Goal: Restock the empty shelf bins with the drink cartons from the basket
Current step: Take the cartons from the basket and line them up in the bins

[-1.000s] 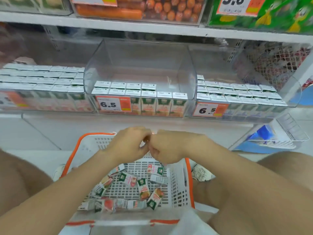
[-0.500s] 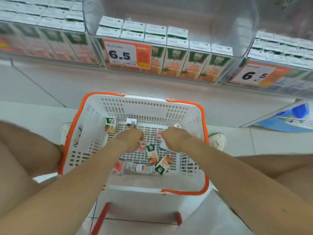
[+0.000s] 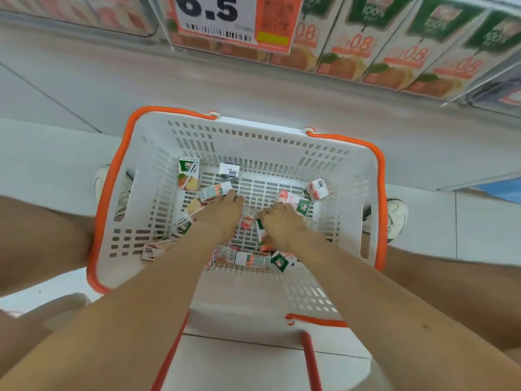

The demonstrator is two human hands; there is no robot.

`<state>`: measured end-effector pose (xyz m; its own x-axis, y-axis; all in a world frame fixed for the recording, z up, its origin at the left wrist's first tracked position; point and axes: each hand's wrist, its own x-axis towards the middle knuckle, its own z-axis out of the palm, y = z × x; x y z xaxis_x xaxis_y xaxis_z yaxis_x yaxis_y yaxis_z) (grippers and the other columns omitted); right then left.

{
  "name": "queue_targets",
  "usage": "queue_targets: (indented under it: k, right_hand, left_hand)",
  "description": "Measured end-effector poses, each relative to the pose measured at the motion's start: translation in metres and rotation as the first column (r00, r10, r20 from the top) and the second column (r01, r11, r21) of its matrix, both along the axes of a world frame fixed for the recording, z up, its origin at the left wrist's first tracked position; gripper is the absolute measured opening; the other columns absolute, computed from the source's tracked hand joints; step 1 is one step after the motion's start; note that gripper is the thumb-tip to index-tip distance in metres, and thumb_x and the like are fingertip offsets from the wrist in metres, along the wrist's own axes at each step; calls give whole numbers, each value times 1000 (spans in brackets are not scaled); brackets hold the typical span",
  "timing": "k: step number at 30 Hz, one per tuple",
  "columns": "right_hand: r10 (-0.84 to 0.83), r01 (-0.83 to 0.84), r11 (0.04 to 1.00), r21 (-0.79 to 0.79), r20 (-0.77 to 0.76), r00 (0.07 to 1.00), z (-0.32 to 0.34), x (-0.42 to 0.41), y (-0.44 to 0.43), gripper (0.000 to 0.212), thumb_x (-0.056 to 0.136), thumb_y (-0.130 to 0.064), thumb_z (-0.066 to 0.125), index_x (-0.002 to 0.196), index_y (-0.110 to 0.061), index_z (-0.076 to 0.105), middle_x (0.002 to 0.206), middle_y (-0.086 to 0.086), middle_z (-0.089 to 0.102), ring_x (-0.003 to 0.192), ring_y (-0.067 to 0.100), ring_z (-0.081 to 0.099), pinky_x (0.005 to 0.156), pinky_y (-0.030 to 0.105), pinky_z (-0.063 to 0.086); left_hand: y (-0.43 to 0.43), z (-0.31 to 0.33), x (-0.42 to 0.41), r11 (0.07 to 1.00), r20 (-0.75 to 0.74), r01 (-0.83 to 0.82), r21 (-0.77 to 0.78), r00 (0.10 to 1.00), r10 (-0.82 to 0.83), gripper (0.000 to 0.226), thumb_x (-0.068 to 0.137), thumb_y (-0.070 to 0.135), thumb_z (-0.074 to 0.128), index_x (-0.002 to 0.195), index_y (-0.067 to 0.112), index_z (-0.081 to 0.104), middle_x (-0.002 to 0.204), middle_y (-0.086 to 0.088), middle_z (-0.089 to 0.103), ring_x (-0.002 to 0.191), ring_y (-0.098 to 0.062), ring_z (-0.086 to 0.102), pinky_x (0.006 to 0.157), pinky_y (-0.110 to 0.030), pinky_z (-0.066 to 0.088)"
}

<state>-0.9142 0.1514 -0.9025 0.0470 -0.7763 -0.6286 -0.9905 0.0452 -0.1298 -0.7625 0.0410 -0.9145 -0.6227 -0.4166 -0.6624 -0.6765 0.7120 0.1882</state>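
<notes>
Several small drink cartons [image 3: 188, 176] lie scattered on the bottom of the basket [image 3: 253, 127]. Most are tipped flat, and one leans in the far-left corner. They are boxy, glossy cardboard printed green, white and pink with fruit, and a few show a plain white end with a black mark. The basket is hard white plastic, rectangular with rounded corners, its walls and bottom pierced by rows of slots. Orange handles [image 3: 111, 198] lie folded along its rim. It stands on pale, smooth floor tiles [image 3: 42, 153], between the person's bare knees [image 3: 36, 238] and two white shoes [image 3: 398, 218]. At the top edge, a clear plastic shelf bin [image 3: 162, 26] holds upright cartons [image 3: 355, 43] of the same print behind an orange and white price label [image 3: 214, 12] reading 6.5.

Both forearms [image 3: 158, 300] reach down into the basket, backs of the hands up. The left hand [image 3: 222, 214] bends its fingers downward, fingertips touching a carton lying on its side. Whether its grip closes on that carton cannot be told. The right hand [image 3: 282, 225] arches over cartons near the middle with its fingers curled under and hidden, so its grip cannot be told either.
</notes>
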Motion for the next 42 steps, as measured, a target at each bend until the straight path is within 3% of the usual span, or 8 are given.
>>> queue_targets:
  k: [10,18,22,25,30,34,38,42]
  right_hand:
    - [48,-48,999,-7,-17,999,5,-16,2,41,90,-43,76,114,-11,63,121,8,58,121,29,47,105,40,37]
    - [-94,91,995,51,61,994,37,-7,7,29,82,-29,82,96,-10,65,96,8,67,91,30,62,73,34,44]
    - [-227,224,974,38,169,959,71,-9,3,34,82,-16,80,112,-2,72,114,17,71,104,33,67,90,47,58]
    - [-238,254,966,-42,231,943,119,-23,-6,21,85,-21,80,101,-8,75,104,11,73,99,30,68,90,48,57]
    - [-161,211,961,-177,264,951,211,-36,-10,53,97,-28,72,147,-18,57,149,5,57,137,25,52,112,39,45]
    - [-145,243,919,-310,307,941,282,-37,-7,45,101,-34,65,144,-22,58,142,0,63,121,22,60,99,35,49]
    - [-160,355,795,-492,394,905,343,-32,-6,36,104,-29,59,139,-26,66,134,-11,70,119,10,63,95,24,43]
    - [-215,504,668,-547,506,835,375,-34,-7,28,105,-28,56,129,-27,71,79,-23,70,67,-8,59,65,16,38]
  left_hand:
    - [4,1,13,976,174,180,-120,972,-158,44,106,32,57,142,9,49,146,-15,52,138,-36,43,114,-49,41]
    - [4,31,20,992,26,-57,116,998,54,44,109,16,49,151,12,37,143,-19,47,122,-37,57,102,-54,51]
    - [-6,77,21,970,-23,-133,202,990,140,55,110,24,51,161,17,31,156,-16,40,133,-36,54,107,-47,48]
    - [-13,121,15,968,-81,-124,220,986,145,53,106,22,58,156,14,41,140,-8,54,106,-25,62,87,-34,52]
    - [-29,199,2,990,-177,-19,141,983,44,35,99,23,69,132,17,59,137,-5,60,118,-25,59,100,-39,51]
    - [-39,279,0,990,-326,6,143,944,42,31,99,36,70,125,30,53,124,3,56,98,-14,58,84,-32,47]
    - [-41,343,2,978,-527,-22,208,840,131,17,103,34,65,118,36,58,118,4,60,99,-14,63,93,-40,54]
    - [-36,382,0,949,-669,-16,314,706,233,13,108,26,59,119,31,64,109,1,70,97,-22,69,84,-47,59]
